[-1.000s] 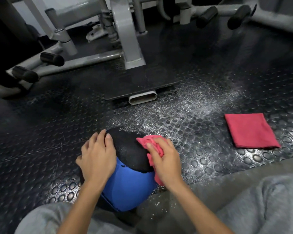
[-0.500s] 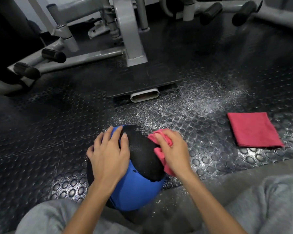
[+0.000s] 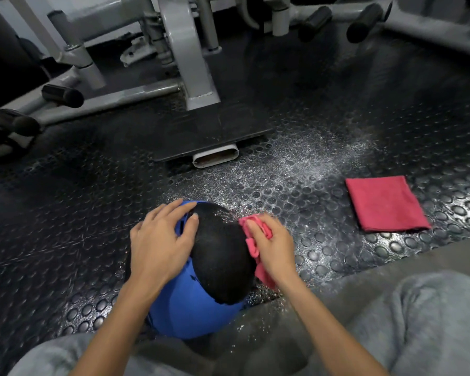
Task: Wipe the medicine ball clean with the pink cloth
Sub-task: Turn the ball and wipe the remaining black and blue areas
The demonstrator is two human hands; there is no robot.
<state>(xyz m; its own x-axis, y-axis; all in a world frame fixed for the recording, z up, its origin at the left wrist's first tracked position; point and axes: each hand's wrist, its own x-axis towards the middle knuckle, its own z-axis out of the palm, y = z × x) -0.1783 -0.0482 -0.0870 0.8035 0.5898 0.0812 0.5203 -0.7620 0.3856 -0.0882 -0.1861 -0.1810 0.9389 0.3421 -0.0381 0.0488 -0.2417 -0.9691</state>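
1. Down on the studded black floor [image 3: 65,226], the medicine ball [image 3: 201,302], blue with a black panel, sits just in front of the person's knees, between both hands.
2. On its upper left side lies the left hand [image 3: 158,245], flat, with the fingers spread apart and fairly straight.
3. Against the ball's right side, the right hand [image 3: 274,245] presses the pink cloth [image 3: 251,246], fingers clamped round the bunched fabric.
4. A folded red cloth [image 3: 385,204] lies flat on the floor, well to the right of the ball.
5. Beyond stands a grey machine frame [image 3: 190,55]; white speckles cover the floor near the ball.
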